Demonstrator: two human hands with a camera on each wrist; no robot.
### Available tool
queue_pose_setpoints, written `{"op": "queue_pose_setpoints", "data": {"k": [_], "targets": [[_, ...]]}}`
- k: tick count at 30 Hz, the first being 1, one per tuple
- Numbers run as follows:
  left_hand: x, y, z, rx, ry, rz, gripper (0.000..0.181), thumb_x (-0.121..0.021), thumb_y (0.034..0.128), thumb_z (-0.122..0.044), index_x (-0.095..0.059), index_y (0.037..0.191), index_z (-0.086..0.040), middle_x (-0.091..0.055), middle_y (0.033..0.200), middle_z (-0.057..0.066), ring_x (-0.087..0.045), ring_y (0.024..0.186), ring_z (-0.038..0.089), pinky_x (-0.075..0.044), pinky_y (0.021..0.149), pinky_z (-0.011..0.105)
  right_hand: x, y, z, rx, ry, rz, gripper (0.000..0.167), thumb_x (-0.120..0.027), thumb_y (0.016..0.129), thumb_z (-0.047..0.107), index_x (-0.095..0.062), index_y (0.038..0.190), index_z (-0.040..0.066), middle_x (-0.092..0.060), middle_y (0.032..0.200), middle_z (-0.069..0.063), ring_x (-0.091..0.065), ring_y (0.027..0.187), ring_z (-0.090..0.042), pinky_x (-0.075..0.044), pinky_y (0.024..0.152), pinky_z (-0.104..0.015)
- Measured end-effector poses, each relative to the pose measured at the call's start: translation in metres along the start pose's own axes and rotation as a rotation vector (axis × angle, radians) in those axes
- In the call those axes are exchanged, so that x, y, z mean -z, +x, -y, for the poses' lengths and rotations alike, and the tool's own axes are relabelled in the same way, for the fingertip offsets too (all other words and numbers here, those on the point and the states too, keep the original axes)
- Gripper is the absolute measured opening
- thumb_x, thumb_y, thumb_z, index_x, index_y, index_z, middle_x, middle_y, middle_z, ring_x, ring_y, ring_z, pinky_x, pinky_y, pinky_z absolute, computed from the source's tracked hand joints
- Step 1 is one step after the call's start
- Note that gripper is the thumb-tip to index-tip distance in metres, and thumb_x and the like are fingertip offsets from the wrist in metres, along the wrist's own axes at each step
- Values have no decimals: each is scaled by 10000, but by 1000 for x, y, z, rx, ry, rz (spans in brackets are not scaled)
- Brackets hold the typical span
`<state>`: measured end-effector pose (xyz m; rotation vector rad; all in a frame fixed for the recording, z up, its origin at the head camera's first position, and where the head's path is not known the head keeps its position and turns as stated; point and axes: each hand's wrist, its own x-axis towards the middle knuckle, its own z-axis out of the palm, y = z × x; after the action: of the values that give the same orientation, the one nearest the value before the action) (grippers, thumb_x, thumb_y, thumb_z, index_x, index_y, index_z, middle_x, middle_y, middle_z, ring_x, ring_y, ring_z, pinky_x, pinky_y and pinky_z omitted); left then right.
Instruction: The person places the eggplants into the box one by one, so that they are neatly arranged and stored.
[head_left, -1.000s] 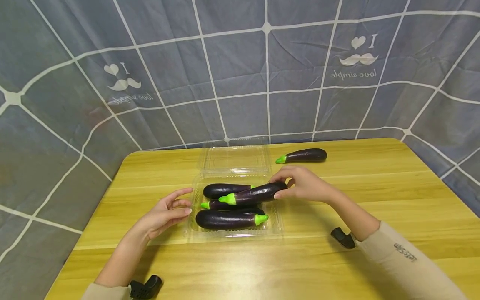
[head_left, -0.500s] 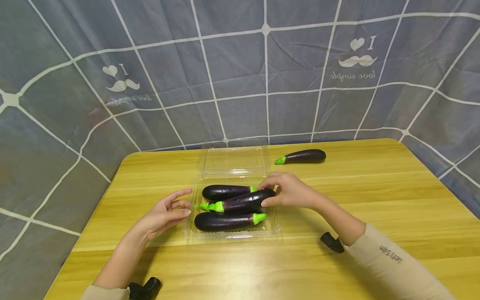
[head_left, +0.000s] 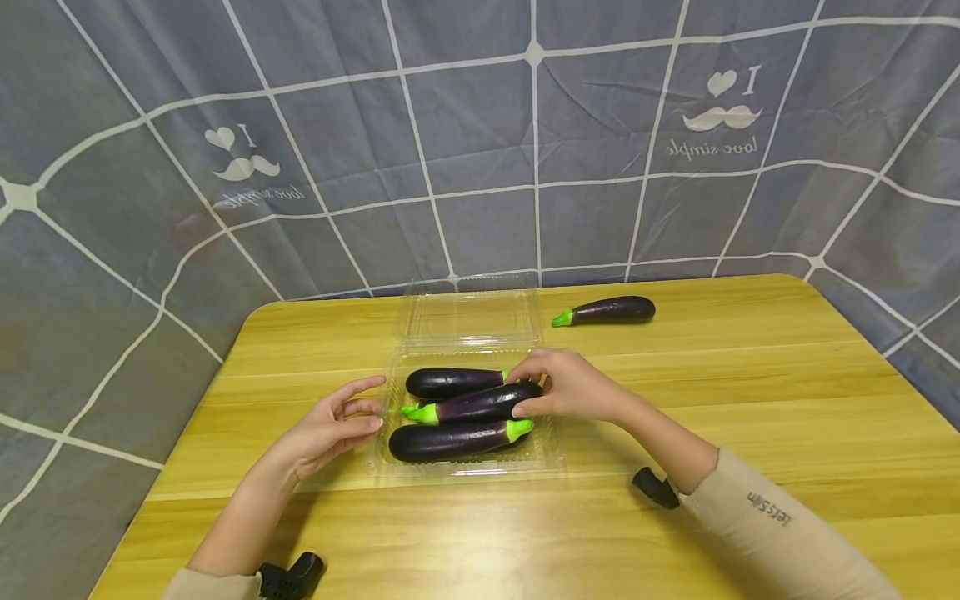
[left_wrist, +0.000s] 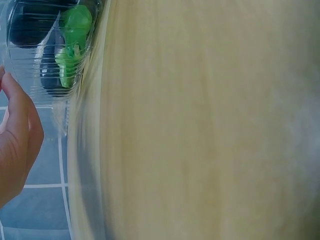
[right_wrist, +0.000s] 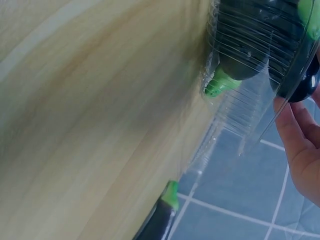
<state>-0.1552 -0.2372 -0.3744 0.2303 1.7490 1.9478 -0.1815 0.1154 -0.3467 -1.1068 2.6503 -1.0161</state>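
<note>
My right hand (head_left: 573,385) grips the blunt end of a dark purple eggplant (head_left: 483,403), its green stem pointing left. This eggplant lies slantwise over the others in a clear plastic clamshell container (head_left: 468,469). Behind it rests another eggplant (head_left: 452,382), and a front eggplant (head_left: 446,442) has its green stem to the right. Other eggplants are mostly hidden underneath. My left hand (head_left: 330,429) stays at the container's left side, fingers loosely bent and apart; whether they touch the wall I cannot tell. In the right wrist view, fingertips (right_wrist: 284,112) hold the eggplant's end.
The container's clear lid (head_left: 472,317) stands folded back behind it. One more eggplant (head_left: 611,310) lies on the wooden table (head_left: 750,367) at the back right. A grey curtain (head_left: 480,150) with white lines hangs behind the table.
My right hand has moved left and down with the eggplant, bringing it onto the others in the container. The front eggplant shifted slightly. My left hand has kept its place.
</note>
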Motion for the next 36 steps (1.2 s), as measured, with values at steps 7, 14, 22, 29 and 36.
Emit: {"op": "queue_pose_setpoints", "data": {"k": [7, 14, 22, 29, 36], "targets": [[1, 0, 0, 0, 9, -4, 623, -593, 876, 38, -302, 1420, -55, -547, 1014, 26, -591, 832, 89, -510, 764, 220, -1, 1, 1, -2, 12, 9, 369, -767, 772, 261, -681, 1080, 77, -617, 995, -8, -523, 709, -132, -481, 627, -222], [2, 0, 1, -1, 11, -2, 615, -596, 876, 34, -316, 1415, -65, -546, 1021, 35, -591, 832, 90, -510, 766, 221, -4, 1, -1, 8, 32, 24, 370, -758, 782, 269, -678, 1095, 90, -609, 1002, -2, -518, 721, -105, -487, 635, -221], [2, 1, 1, 4, 19, -8, 628, -590, 881, 31, -290, 1426, -52, -542, 1023, 31, -588, 832, 85, -508, 770, 222, -4, 3, -3, 15, 29, 18, 381, -757, 782, 274, -675, 1104, 88, -613, 1019, -10, -517, 751, -124, -486, 632, -221], [1, 1, 0, 5, 13, -19, 620, -601, 872, 33, -318, 1414, -69, -548, 1007, 17, -592, 833, 83, -509, 764, 215, -3, 5, -2, 3, 34, 20, 379, -760, 781, 258, -674, 1107, 86, -614, 1035, -14, -515, 807, -137, -492, 645, -221], [0, 0, 0, 3, 6, -12, 629, -602, 870, 35, -307, 1418, -55, -550, 1008, 20, -594, 831, 85, -510, 761, 216, -2, 5, -1, -1, 49, 25, 375, -758, 785, 253, -673, 1110, 86, -614, 1044, -22, -519, 826, -141, -498, 655, -223]]}}
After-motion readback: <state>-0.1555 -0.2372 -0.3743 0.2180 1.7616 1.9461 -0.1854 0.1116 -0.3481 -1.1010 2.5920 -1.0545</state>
